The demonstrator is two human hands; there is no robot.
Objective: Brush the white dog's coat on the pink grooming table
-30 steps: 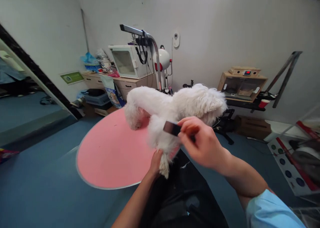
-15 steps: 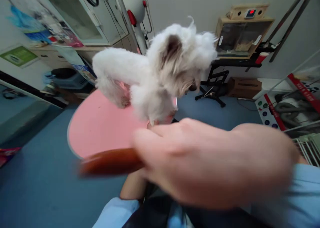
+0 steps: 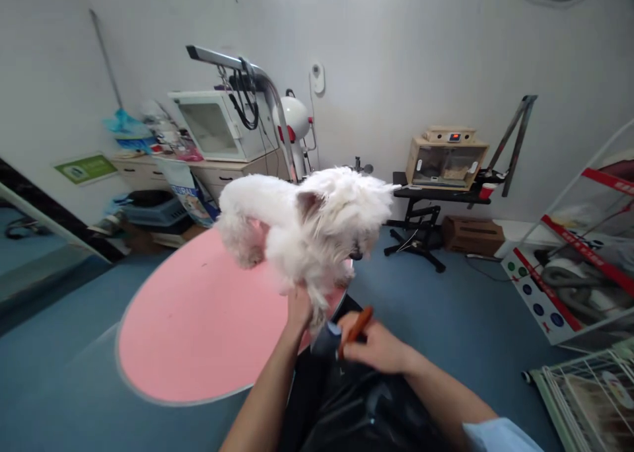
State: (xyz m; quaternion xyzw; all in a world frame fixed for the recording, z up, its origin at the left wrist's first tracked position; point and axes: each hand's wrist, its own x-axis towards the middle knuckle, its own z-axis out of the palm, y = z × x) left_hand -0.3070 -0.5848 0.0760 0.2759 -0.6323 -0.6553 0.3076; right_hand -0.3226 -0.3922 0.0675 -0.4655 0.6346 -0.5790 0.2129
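A white, fluffy dog (image 3: 341, 207) stands on a round pink grooming table (image 3: 188, 333), its head toward the right. My left hand (image 3: 300, 306) is closed round the upper part of one of its front legs (image 3: 317, 297), with the fingers partly hidden by fur. In my right hand (image 3: 376, 346) is a slicker brush (image 3: 357, 332) with a reddish-brown wooden handle. Its greyish head (image 3: 327, 339) is beside the lower end of that leg; whether it touches the fur I cannot tell.
A metal grooming arm (image 3: 272, 95) with black loops rises behind the dog. A white cabinet (image 3: 212, 125) stands on the back counter. At the back right, a wooden box (image 3: 446, 164) sits on a black stand. Shelving (image 3: 584, 260) and a wire cage (image 3: 589, 399) are at the right.
My right hand has moved away from close before the camera, down to the dog's front leg with the brush. My view has tilted up. The left hand remains at the leg.
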